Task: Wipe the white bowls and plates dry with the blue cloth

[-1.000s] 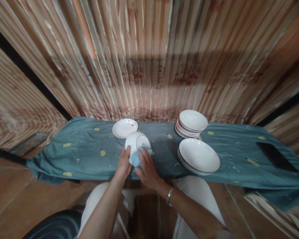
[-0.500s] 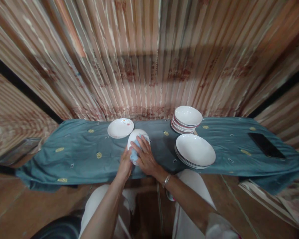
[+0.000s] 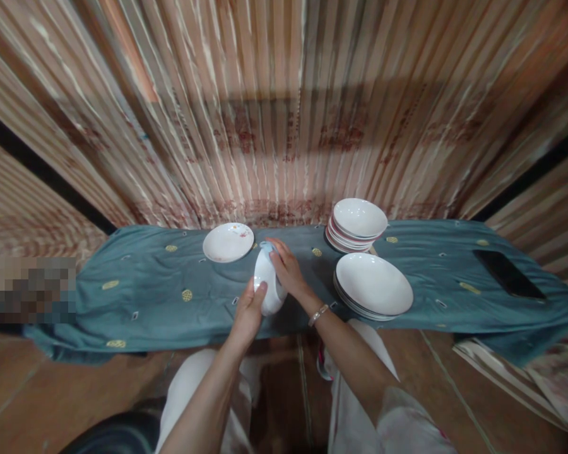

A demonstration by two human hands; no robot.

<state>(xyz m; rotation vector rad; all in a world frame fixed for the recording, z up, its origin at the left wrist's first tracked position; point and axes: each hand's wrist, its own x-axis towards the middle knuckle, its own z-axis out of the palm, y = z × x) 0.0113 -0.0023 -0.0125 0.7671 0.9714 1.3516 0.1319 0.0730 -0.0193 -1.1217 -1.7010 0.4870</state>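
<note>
Between my hands a white bowl is tipped on its side above the cloth-covered table. My left hand grips its near left side, thumb across the white surface. My right hand is closed round a light blue cloth at the bowl's upper right edge; part of the cloth is hidden by the fingers. Just beyond lies a white plate with a small floral print. To the right stand a stack of white bowls and, nearer me, a stack of larger white dishes.
A green-blue tablecloth with yellow motifs covers the narrow table. A black phone lies towards its right end. Behind the table hangs a striped curtain. Dark poles slope at both sides, and my knees are under the front edge.
The bowl has turned from facing up under the cloth to standing on its side, slightly further right. My right hand and the cloth have shifted to its upper right edge.
</note>
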